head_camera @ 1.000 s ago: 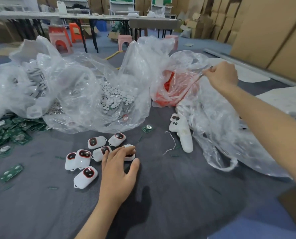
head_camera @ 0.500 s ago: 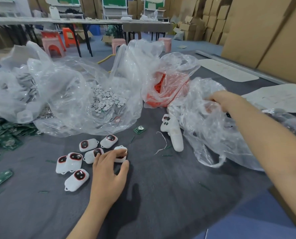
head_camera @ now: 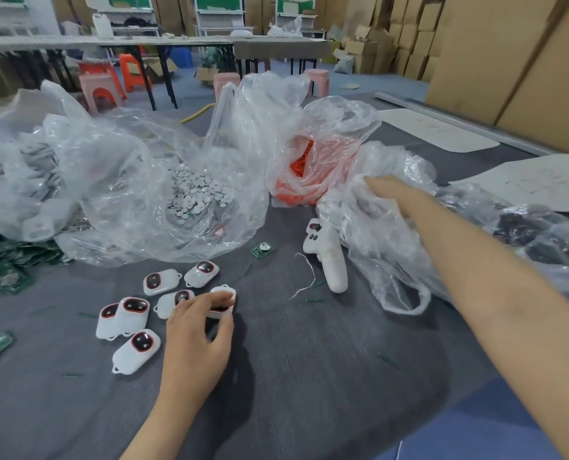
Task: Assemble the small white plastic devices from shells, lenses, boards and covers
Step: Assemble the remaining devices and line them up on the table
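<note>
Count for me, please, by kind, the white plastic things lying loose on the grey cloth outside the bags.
Small oval white plastic devices with red-ringed dark lenses: 7 (one pinched by the left hand)
Long white plastic handle-shaped controller: 1
Total: 8

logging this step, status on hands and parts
Left hand pinches white shell. Right hand in clear bag, grip hidden. Other shells crowd the held one.

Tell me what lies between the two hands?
Head view: a long white tool and a loose thread, between the left hand, pinching a white device, and the right hand.
</note>
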A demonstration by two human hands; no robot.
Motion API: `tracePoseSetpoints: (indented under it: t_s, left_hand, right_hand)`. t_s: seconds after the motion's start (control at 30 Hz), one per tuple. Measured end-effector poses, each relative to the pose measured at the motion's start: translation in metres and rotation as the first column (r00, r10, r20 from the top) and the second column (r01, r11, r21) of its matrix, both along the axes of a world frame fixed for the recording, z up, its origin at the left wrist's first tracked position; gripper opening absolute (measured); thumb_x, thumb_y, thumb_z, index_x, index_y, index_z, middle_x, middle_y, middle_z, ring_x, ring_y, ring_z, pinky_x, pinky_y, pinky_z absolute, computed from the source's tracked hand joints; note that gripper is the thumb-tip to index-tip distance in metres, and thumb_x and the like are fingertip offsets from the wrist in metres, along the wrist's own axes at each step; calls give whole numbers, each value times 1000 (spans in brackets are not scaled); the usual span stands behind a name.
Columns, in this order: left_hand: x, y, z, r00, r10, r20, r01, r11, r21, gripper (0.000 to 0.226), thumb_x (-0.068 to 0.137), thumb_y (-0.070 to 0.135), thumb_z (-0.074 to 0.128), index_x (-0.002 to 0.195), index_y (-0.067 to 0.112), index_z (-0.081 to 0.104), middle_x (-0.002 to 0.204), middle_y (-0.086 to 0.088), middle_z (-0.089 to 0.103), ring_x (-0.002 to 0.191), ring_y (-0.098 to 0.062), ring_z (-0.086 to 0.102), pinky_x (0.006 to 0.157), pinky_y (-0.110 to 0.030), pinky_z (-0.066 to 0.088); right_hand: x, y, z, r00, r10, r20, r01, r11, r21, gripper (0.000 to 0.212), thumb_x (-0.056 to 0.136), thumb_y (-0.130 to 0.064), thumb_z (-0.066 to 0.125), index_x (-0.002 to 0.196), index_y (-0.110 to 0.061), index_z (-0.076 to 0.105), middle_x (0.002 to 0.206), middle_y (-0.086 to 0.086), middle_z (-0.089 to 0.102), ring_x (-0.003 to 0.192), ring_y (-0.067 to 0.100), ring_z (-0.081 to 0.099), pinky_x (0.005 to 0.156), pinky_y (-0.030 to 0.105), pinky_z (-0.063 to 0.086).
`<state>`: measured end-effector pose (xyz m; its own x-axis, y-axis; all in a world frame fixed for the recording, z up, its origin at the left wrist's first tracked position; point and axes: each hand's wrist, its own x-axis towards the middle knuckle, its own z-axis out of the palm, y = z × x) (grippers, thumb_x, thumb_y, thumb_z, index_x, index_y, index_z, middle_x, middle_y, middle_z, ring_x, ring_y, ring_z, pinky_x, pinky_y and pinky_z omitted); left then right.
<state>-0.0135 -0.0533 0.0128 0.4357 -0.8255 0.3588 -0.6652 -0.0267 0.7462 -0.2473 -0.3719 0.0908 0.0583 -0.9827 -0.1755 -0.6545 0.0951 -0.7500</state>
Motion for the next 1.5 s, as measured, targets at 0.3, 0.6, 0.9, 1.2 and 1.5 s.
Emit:
tracePoseSetpoints:
  t_s: [0.3, 0.6, 0.9, 1.2, 1.5]
  left_hand:
    - [0, -1, 0, 1000, 0, 5, 0, 1000, -14, 29, 82, -3, 66, 96, 22, 67, 93, 20, 64, 100, -18, 59, 94, -52, 44]
    - [0, -1, -1, 999, -1, 42, 3, 999, -34, 34, 80, -5, 66, 95, 25, 67, 91, 23, 63, 96, -14, 58, 91, -46, 46]
    - [2, -6, -3, 998, 4, 65, -1, 999, -46, 34, 75, -11, 67, 91, 19, 68, 86, 19, 64, 94, 15, 50, 80, 2, 30]
    - [2, -6, -5, 998, 1, 55, 2, 998, -61, 34, 76, -11, 65, 91, 19, 68, 86, 20, 63, 95, 16, 50, 80, 2, 31]
    - [2, -2, -5, 998, -13, 65, 16, 999, -46, 34, 76, -12, 64, 91, 18, 69, 85, 16, 64, 86, -5, 53, 78, 2, 31]
  right_hand:
    - [-5, -17, -10, 963, -210, -169, 196, 976, -97, 35, 98, -18, 44, 127, -2, 53, 135, 18, 51, 110, 33, 55, 69, 18, 42]
    - [6, -19, -29, 885, -160, -438, 77, 976, -203, 24, 97, -15, 47, 114, -4, 60, 117, 17, 61, 101, 33, 57, 75, 34, 41]
    - [9, -27, -31, 914, -156, -375, 27, 945, -326, 20, 93, -6, 48, 102, 1, 65, 111, 22, 63, 103, 39, 58, 80, 37, 44]
    - [10, -14, -24, 817, -285, -502, 7, 875, -485, 14, 93, -14, 50, 81, -11, 54, 97, 15, 65, 88, 34, 61, 65, 33, 40]
    - [-5, 4, -31, 804, -175, -568, 22, 964, -266, 25, 94, -15, 48, 115, -7, 60, 118, 15, 61, 109, 33, 58, 83, 35, 45]
